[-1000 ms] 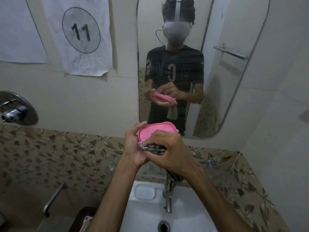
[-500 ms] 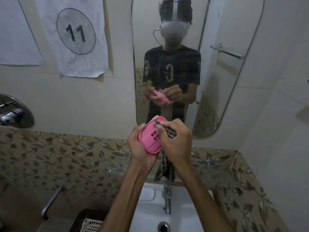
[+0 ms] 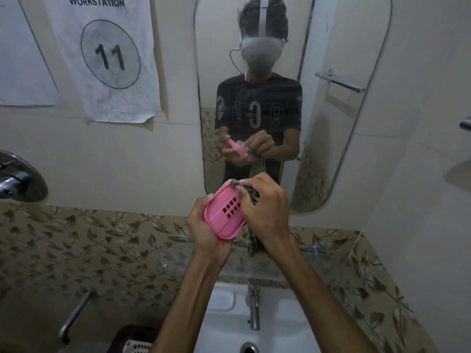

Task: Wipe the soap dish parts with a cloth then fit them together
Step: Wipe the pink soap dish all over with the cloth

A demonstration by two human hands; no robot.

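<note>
One head-worn view only; it looks forward and slightly down from close range, facing the wall at 12 o'clock; the mirror sits high at 12 to 1 o'clock; the sink lies at 6 o'clock; both hands sit near centre frame.

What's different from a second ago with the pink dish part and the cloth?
The left hand has turned the pink soap dish part so its slotted face now faces the camera instead of its edge. The right hand has moved the cloth from the lower side up to the top rim. Unchanged: the left hand grips the part, the right holds the cloth, both above the sink.
</note>
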